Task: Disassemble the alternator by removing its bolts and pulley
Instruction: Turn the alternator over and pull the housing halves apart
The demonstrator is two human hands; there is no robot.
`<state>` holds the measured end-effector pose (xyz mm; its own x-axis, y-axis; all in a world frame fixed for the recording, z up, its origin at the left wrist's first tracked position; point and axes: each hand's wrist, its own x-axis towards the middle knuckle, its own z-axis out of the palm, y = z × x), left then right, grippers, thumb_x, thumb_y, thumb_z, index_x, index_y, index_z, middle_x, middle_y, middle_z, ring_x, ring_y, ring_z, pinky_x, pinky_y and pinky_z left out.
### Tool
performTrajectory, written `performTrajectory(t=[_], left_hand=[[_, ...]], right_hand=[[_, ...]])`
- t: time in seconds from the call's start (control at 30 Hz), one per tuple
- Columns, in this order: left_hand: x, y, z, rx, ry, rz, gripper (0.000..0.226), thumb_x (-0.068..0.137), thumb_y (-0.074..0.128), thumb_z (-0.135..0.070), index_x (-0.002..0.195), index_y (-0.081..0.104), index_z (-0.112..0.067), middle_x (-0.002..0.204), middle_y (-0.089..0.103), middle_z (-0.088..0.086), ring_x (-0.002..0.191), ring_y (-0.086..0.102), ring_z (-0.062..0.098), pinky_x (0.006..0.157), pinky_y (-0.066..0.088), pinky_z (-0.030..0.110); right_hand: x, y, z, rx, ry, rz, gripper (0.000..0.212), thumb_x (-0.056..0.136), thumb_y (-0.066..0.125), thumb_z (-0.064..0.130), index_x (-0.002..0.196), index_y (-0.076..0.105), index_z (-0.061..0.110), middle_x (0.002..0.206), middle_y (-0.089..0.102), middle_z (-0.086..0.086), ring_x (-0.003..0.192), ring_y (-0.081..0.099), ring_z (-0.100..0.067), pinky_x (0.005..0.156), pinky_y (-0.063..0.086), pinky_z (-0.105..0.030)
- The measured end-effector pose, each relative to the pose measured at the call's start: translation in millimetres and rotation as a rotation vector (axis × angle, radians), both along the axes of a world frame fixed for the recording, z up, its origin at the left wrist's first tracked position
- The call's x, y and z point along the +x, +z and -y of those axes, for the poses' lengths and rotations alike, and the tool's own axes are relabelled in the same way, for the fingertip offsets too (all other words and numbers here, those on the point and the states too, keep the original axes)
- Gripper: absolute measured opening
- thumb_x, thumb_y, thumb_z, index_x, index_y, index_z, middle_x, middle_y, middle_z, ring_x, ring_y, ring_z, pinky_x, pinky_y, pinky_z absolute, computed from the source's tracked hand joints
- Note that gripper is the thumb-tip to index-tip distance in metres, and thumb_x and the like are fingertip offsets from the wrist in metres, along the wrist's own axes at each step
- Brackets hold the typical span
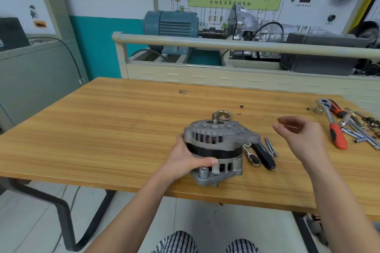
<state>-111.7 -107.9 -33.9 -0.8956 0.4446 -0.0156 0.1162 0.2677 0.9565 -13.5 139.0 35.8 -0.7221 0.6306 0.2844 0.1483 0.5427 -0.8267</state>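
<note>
Head view, only one. Alternator (218, 150) stands on the wooden worktop (102, 129), near the front edge, shaft (215, 118) pointing up, so its long axis is vertical. Shaft end is bare: pulley looks already off. A brass-coloured ring (224, 114) lies on the worktop just behind the shaft; could be the pulley or a spacer, can't tell which.

Left hand (190, 157) grips the alternator's left side, fingers wrapped round the dark middle band, thumb across the front. Right hand (298, 132) hovers to the right of the housing, apart from it, fingers loosely curled, holding nothing that I can see.

Key relation: the alternator sits right under the left hand, which steadies it. The loose bits lie on its right side, between the housing and the right hand, so the right hand is the nearer one for any tool pick-up.

Count:
- 1 alternator
- 2 long bolts (269, 147) lying beside the housing, touching or nearly so; possibly more hidden
- 1 small ratchet (251, 155) and 1 black handle (265, 158) next to them
- 1 red-handled ratchet (334, 127) far right, in a pile of sockets and bars, too cluttered to count

My read: bolts and pulley look out; splitting the housing halves is probably next.
</note>
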Motion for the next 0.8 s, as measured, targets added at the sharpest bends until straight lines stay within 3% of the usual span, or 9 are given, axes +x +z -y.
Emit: performTrajectory(t=[0.07, 0.17, 0.2, 0.27, 0.33, 0.4, 0.5, 0.67, 0.8], left_hand=[[0.5, 0.5, 0.1, -0.008, -0.005, 0.017, 0.123, 0.051, 0.094, -0.036, 0.145, 0.019, -0.012, 0.133, 0.047, -0.006, 0.128, 0.044, 0.014, 0.104, 0.035, 0.028], [1.2, 1.3, 0.3, -0.017, -0.008, 0.021, 0.127, 0.051, 0.093, -0.038, 0.148, 0.015, -0.012, 0.139, 0.045, -0.003, 0.131, 0.041, 0.016, 0.109, 0.033, 0.032], [1.6, 1.7, 0.2, -0.019, -0.008, 0.019, 0.127, 0.051, 0.093, -0.038, 0.147, 0.015, -0.012, 0.136, 0.045, -0.003, 0.131, 0.042, 0.016, 0.109, 0.034, 0.032], [2.1, 2.0, -0.8, -0.025, -0.007, 0.01, 0.127, 0.048, 0.094, -0.04, 0.145, 0.017, -0.012, 0.129, 0.046, -0.008, 0.128, 0.044, 0.016, 0.103, 0.036, 0.028], [1.6, 1.7, -1.5, -0.033, -0.005, 0.0, 0.129, 0.04, 0.091, -0.046, 0.143, 0.02, -0.013, 0.124, 0.048, -0.01, 0.123, 0.047, 0.013, 0.1, 0.038, 0.026], [1.1, 1.6, -2.2, -0.028, -0.009, -0.008, 0.13, 0.035, 0.088, -0.05, 0.141, 0.022, -0.013, 0.123, 0.05, -0.01, 0.119, 0.049, 0.012, 0.099, 0.04, 0.027], [0.4, 2.5, -2.3, -0.013, -0.028, -0.012, 0.128, 0.035, 0.088, -0.05, 0.14, 0.024, -0.012, 0.121, 0.052, -0.012, 0.118, 0.051, 0.009, 0.099, 0.042, 0.027], [-1.8, 6.2, -1.4, -0.013, -0.082, 0.024, 0.116, 0.039, 0.088, -0.048, 0.132, 0.023, -0.022, 0.118, 0.05, -0.018, 0.107, 0.05, -0.005, 0.082, 0.042, 0.013], [-4.0, 4.5, -1.9, 0.007, -0.083, 0.047, 0.11, 0.045, 0.089, -0.036, 0.131, 0.021, -0.023, 0.117, 0.051, -0.015, 0.105, 0.05, -0.005, 0.075, 0.042, 0.011]], right_hand=[[-6.1, 3.1, 19.4, -0.041, 0.153, -0.054, 0.024, 0.085, 0.07, 0.029, 0.108, 0.066, 0.022, 0.104, 0.067, 0.007, 0.107, 0.061, -0.015, 0.084, 0.045, -0.022], [-9.3, 9.7, 53.4, 0.063, 0.454, 0.024, 0.068, 0.068, 0.062, 0.065, 0.124, 0.056, 0.028, 0.117, 0.055, 0.02, 0.104, 0.051, 0.005, 0.08, 0.039, -0.014], [-9.8, 10.1, 61.3, 0.137, 0.53, 0.087, 0.082, 0.059, 0.057, 0.074, 0.129, 0.052, 0.03, 0.121, 0.052, 0.021, 0.105, 0.049, 0.007, 0.082, 0.04, -0.016], [-10.8, 8.3, 69.8, 0.321, 0.58, 0.217, 0.101, 0.051, 0.054, 0.082, 0.136, 0.047, 0.028, 0.136, 0.047, 0.011, 0.122, 0.046, -0.007, 0.103, 0.04, -0.037], [-12.2, 3.1, 72.8, 0.43, 0.549, 0.229, 0.103, 0.05, 0.054, 0.081, 0.138, 0.047, 0.026, 0.14, 0.048, 0.007, 0.132, 0.041, -0.013, 0.116, 0.02, -0.051], [-15.0, -3.2, 73.9, 0.422, 0.5, 0.16, 0.096, 0.054, 0.058, 0.077, 0.135, 0.049, 0.026, 0.137, 0.051, 0.008, 0.132, 0.042, -0.013, 0.118, 0.011, -0.05], [-20.6, -9.1, 73.1, 0.45, 0.429, 0.116, 0.093, 0.055, 0.063, 0.077, 0.133, 0.053, 0.026, 0.131, 0.056, 0.009, 0.125, 0.047, -0.012, 0.114, 0.022, -0.046], [-26.7, -6.5, 73.2, 0.581, 0.454, 0.181, 0.119, 0.04, 0.048, 0.091, 0.139, 0.046, 0.025, 0.137, 0.053, 0.008, 0.128, 0.046, -0.013, 0.112, 0.026, -0.041], [-33.4, -2.4, 71.2, 0.689, 0.388, 0.208, 0.136, 0.033, 0.039, 0.1, 0.144, 0.042, 0.021, 0.129, 0.061, 0.006, 0.114, 0.058, -0.02, 0.1, 0.043, -0.038]])
